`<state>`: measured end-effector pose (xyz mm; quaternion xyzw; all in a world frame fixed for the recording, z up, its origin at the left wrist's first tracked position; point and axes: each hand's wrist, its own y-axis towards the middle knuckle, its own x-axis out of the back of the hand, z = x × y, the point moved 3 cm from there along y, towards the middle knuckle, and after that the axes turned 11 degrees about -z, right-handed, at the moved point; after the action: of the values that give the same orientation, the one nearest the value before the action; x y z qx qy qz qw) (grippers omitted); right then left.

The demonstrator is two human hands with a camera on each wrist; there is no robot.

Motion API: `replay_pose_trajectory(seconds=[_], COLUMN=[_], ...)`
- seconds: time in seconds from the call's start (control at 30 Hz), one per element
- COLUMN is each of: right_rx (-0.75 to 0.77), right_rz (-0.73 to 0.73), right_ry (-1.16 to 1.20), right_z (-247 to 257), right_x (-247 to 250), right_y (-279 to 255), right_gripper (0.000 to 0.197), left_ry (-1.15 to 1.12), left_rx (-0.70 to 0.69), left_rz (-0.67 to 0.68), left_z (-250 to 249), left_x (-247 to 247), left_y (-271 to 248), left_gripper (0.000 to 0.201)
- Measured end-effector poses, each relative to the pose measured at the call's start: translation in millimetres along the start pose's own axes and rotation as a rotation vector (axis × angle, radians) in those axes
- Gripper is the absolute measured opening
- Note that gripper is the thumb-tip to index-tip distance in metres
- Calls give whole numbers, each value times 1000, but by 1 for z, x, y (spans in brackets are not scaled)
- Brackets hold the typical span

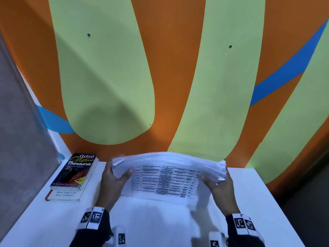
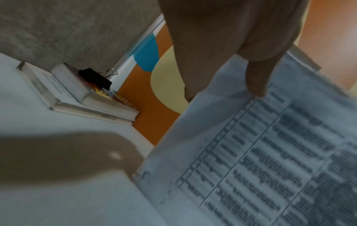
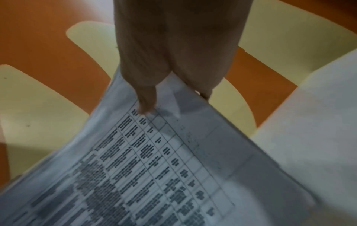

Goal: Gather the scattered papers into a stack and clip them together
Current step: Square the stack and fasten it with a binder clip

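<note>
A thick stack of white papers [image 1: 165,177] with a printed table on its near face stands on edge on the white table [image 1: 53,220], blurred with motion. My left hand [image 1: 114,177] grips its left side, thumb on the printed sheet [image 2: 257,85]. My right hand [image 1: 218,184] grips the right side, thumb on the front [image 3: 146,105] and fingers behind. The same papers [image 2: 260,152] fill the left wrist view and the papers [image 3: 154,168] fill the right wrist view. A black binder clip [image 2: 95,78] lies on the books at the left.
Two stacked books [image 1: 74,175], the top one an Oxford thesaurus, lie at the table's back left; the books [image 2: 77,97] also show in the left wrist view. An orange and green wall [image 1: 169,77] stands right behind the table. A grey partition [image 1: 19,139] closes the left side.
</note>
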<state>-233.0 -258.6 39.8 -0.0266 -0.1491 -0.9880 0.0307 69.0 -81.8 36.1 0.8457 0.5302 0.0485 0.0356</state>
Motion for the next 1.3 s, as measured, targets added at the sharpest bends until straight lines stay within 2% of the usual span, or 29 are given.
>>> replay_pose_trajectory(seconds=[0.07, 0.13, 0.17, 0.2, 0.27, 0.33, 0.4, 0.43, 0.47, 0.5, 0.53, 0.57, 0.6, 0.67, 0.7, 0.77, 0.83, 0.9, 0.97, 1.07, 1.13, 1.23, 1.3], right_rx=[-18, -18, 5, 36, 141, 262, 380, 437, 497, 555, 606, 653, 684, 619, 503, 191, -23, 23, 126, 149, 113, 97, 124], right_rz=[29, -19, -35, -43, 8, 125, 232, 277, 304, 318, 305, 268, 183, -30, -88, -2, 171, 182, 94, 61, 68, 56, 41], right_ry=[-126, -165, -172, -183, -191, -237, -315, -342, -368, -386, -398, -402, -410, -383, -315, -108, 53, 46, 24, 32, 62, 67, 47], right_z=[-11, -6, 3, 17, 56, 102, 142, 158, 172, 185, 193, 200, 201, 187, 171, 134, 103, 91, 92, 91, 86, 83, 84], right_x=[-1, 0, -1, -1, -4, -11, -23, -31, -39, -47, -51, -52, -49, -31, -21, -15, -24, -36, -40, -40, -37, -44, -47], right_y=[-2, 0, 4, 9, 19, 28, 35, 37, 39, 41, 43, 47, 51, 58, 59, 46, 27, 16, 13, 12, 8, 4, 3], right_gripper=[33, 11, 9, 9, 10, 15, 30, 31, 29, 26, 21, 17, 27, 69, 86, 101, 88, 55, 40, 35, 39, 39, 33], left_ry=[33, 57, 73, 84, 153, 281, 363, 331, 262, 209, 156, 123, 70, -39, -75, -101, -103, -94, -96, -83, -47, -38, -27], left_rx=[15, -15, -25, -44, -114, -278, -450, -439, -383, -304, -251, -231, -207, -160, -134, -81, -38, -29, -76, -105, -116, -170, -216], left_rz=[15, -14, -18, -17, -65, -126, -15, 93, 214, 336, 398, 400, 387, 326, 309, 293, 314, 308, 283, 257, 252, 195, 127], left_z=[5, -1, -7, -12, -29, -58, -96, -108, -119, -122, -126, -126, -124, -117, -111, -98, -88, -81, -80, -80, -77, -84, -94], left_x=[-3, -6, -8, -8, -5, -6, -22, -32, -43, -52, -57, -60, -59, -54, -50, -45, -44, -46, -48, -47, -47, -52, -57], left_y=[-3, -5, -4, -3, -1, -2, -7, -8, -11, -12, -13, -11, -10, -6, -4, -1, -2, -6, -12, -15, -15, -22, -26], left_gripper=[66, 38, 33, 38, 62, 90, 102, 95, 74, 44, 20, 15, 12, 7, 6, 4, 22, 35, 30, 26, 34, 16, 28])
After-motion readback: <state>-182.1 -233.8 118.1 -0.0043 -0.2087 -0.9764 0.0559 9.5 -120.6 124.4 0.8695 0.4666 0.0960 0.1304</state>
